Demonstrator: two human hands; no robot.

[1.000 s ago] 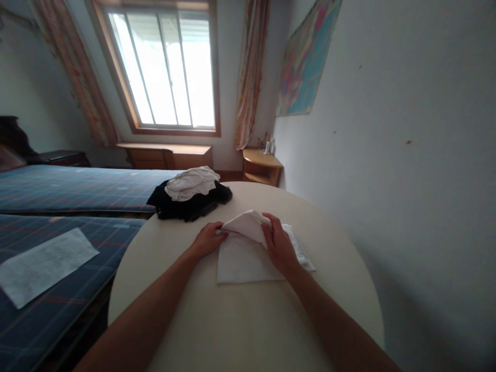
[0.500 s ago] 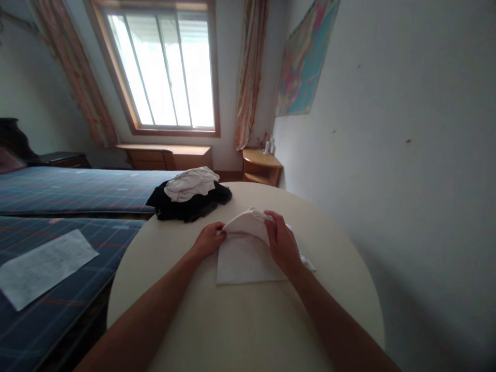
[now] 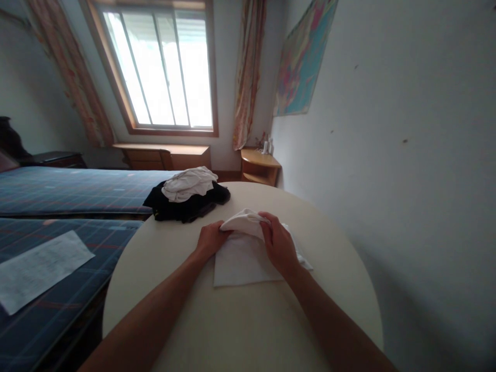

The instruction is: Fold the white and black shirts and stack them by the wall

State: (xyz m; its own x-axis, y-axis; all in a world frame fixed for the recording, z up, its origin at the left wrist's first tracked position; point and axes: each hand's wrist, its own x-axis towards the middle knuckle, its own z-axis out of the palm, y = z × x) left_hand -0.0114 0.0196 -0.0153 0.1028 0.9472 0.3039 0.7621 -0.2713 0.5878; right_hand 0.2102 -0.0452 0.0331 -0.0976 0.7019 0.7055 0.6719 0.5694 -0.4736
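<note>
A white cloth garment (image 3: 245, 261), partly folded, lies on the round pale table (image 3: 228, 330); its exact kind I cannot make out. Its far part is lifted in a curved fold between my hands. My left hand (image 3: 212, 238) pinches the left end of that fold, fingers closed. On the other side, my right hand (image 3: 279, 243) grips the right end, with fingers bent over the cloth and the thumb hidden. Some of the white cloth shows bunched beyond my right wrist. The near edge of the garment lies flat and almost straight.
At the table's far left rests a pile of black clothes (image 3: 186, 209) with a crumpled white garment (image 3: 189, 183) on top. Left of the table are plaid mattresses (image 3: 112, 279) with a printed sheet of paper (image 3: 42, 268). A wall (image 3: 418, 206) stands close on the right.
My left hand has turned slightly inward and moved a little right along the cloth. The lifted fold now sits lower and narrower. The whole view has shifted slightly.
</note>
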